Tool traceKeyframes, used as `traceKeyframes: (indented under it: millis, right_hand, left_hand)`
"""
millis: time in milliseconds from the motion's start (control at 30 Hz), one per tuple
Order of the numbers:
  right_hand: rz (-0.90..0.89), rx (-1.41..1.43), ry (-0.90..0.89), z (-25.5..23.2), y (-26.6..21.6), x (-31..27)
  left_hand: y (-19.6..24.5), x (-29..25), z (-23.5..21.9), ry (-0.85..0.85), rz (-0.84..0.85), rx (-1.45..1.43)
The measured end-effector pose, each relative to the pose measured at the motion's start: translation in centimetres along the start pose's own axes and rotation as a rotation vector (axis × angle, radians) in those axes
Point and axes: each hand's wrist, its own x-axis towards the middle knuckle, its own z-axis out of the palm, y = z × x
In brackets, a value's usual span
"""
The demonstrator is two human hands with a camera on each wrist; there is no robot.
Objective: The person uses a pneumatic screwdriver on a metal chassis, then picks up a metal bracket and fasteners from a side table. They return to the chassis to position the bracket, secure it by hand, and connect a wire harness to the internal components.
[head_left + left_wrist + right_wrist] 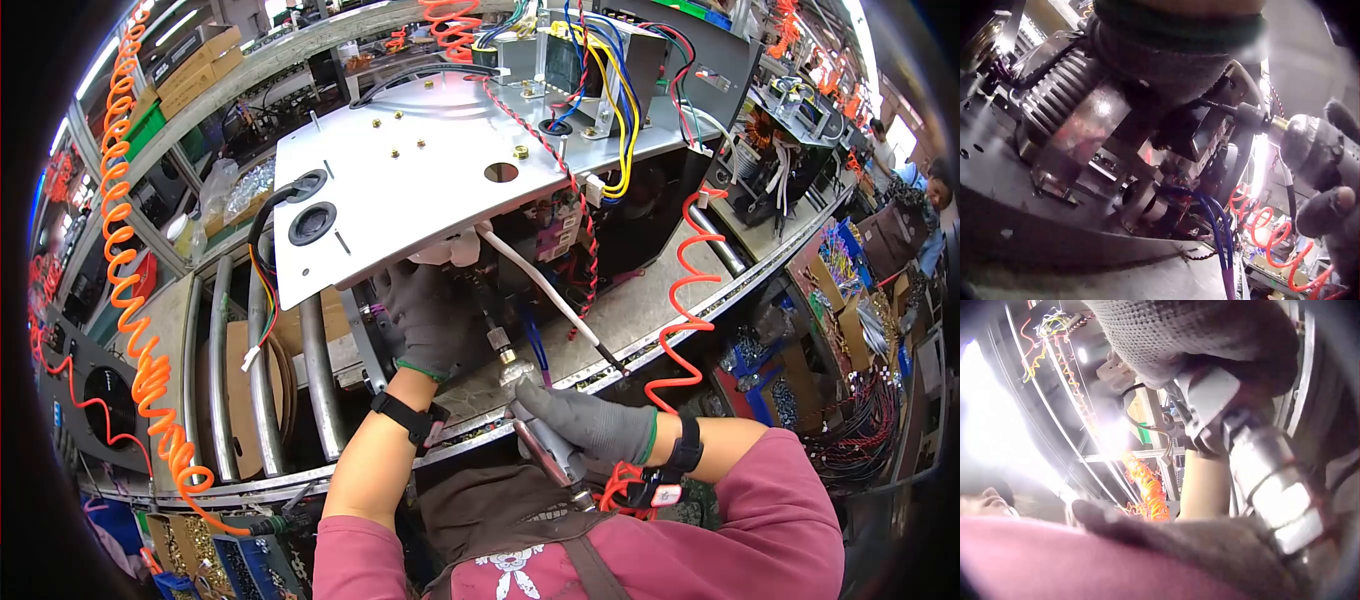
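My right hand (598, 422), in a grey glove, grips a pneumatic driver (548, 450) with the thumb along its upper side. The driver points forward beneath a silver metal panel (400, 190), its dark socket end (1252, 119) level with my left hand in the left wrist view. My gloved left hand (430, 318) reaches under the panel's near edge, among the inner parts of a machine; its fingertips are hidden, and I cannot tell what they hold. Close by are a ribbed metal part (1060, 94) and blue wires (1213, 219). A white cable (540, 282) hangs out beside the driver.
Metal rollers (262, 370) lie left of the machine. Coiled orange air hoses (122, 250) hang at the left, with a red coiled hose (690, 300) at the right. Yellow and blue wires (625, 110) rise above the panel. Parts bins (770, 370) stand at the right.
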Motion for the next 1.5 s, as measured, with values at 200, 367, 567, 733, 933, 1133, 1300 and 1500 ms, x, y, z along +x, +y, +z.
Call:
traceKeyframes:
  millis: [200, 367, 567, 733, 933, 1133, 1300, 1500]
  right_hand:
    - [-0.15, 0.127, 0.14, 1.8, 1.3, 1.3]
    - [-0.081, 0.138, 0.201, 2.1, 1.1, 0.9]
    - [-0.078, 0.098, 0.216, 2.0, 0.8, 0.7]
    - [-0.084, 0.108, 0.201, 2.0, 0.6, 0.6]
    - [-0.036, 0.131, 0.192, 1.5, 0.9, 0.8]
    - [-0.042, 0.148, 0.184, 1.2, 1.0, 0.8]
    - [-0.023, 0.125, 0.17, 0.5, 1.2, 1.1]
    - [-0.025, 0.117, 0.167, 0.4, 1.3, 1.0]
  left_hand:
    - [-0.6, 0.2, -0.8, -0.17, -0.067, -0.046]
    - [-0.4, -0.2, 0.0, -0.049, -0.079, -0.122]
    - [-0.6, -0.5, 0.9, 0.014, -0.089, -0.15]
    - [-0.5, -0.6, 0.6, -0.034, -0.104, -0.113]
    - [0.0, -0.3, -0.2, -0.029, -0.093, -0.093]
    - [-0.4, -0.7, 0.4, -0.062, -0.122, -0.1]
    - [0.0, -0.4, -0.2, -0.046, -0.105, -0.089]
    - [0.3, -0.3, -0.9, -0.019, -0.063, -0.078]
